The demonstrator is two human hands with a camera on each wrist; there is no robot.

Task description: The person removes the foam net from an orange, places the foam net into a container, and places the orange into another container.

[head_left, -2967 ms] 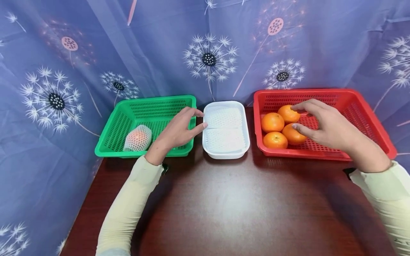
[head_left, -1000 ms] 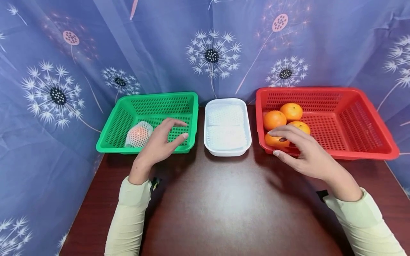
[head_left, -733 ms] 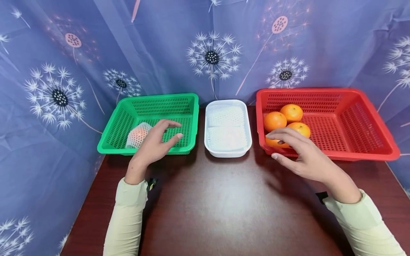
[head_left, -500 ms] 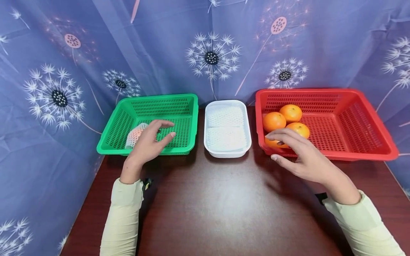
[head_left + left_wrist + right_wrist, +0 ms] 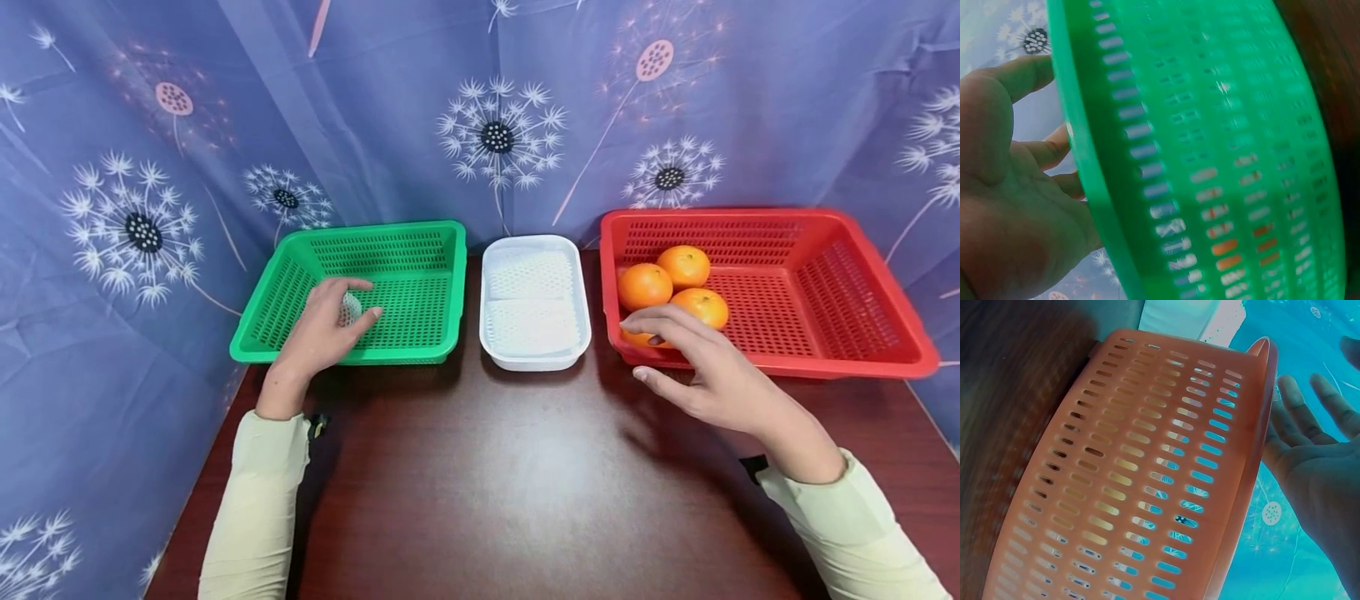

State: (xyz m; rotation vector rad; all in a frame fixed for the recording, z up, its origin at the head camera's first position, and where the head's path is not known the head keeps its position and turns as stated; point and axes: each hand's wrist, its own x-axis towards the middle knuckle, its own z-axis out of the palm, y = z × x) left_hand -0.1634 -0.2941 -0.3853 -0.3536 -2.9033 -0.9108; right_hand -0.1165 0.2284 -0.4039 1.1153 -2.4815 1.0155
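Observation:
My left hand (image 5: 318,329) hovers over the left part of the green basket (image 5: 461,283), fingers loosely bent and thumb apart. Beneath it, mostly covered, lies a round fruit in a white foam net (image 5: 350,309); I see no grip on it. In the left wrist view the left hand (image 5: 1016,181) is spread beyond the basket's rim. My right hand (image 5: 708,371) floats at the front left of the red basket (image 5: 787,215), thumb and fingers apart. It partly hides the front orange (image 5: 636,338). Several oranges (image 5: 645,286) cluster there. In the right wrist view the right hand (image 5: 1316,456) holds nothing.
Between the baskets stands a white tray (image 5: 583,325) with white foam netting (image 5: 528,275) in two sections. All rest on a dark brown table (image 5: 480,500). A blue dandelion-print curtain (image 5: 390,108) hangs behind and at the left.
My left hand has moved left from beside the white tray to above the netted fruit, covering most of it. The right hand moved toward the front orange earlier, then stayed nearly still.

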